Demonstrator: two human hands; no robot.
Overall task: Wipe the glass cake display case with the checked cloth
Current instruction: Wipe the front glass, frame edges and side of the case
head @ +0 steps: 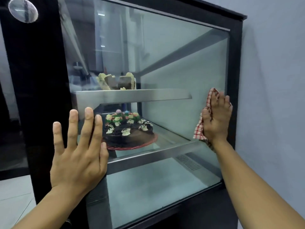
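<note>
The glass cake display case (165,52) has a black frame and fills most of the view. My right hand (217,118) lies flat with straight fingers near the right edge of the side pane, pressing the red-and-white checked cloth (200,128) against the glass. The cloth shows along the hand's left side and above the fingertips. My left hand (79,151) is spread flat with straight fingers on the left part of the pane, beside the black corner post, and holds nothing.
Inside, a chocolate cake (130,131) with coloured decorations stands on the middle shelf and cut cake pieces (115,82) on the upper shelf. A pale wall (272,96) runs close along the case's right side. Tiled floor (14,204) shows at the lower left.
</note>
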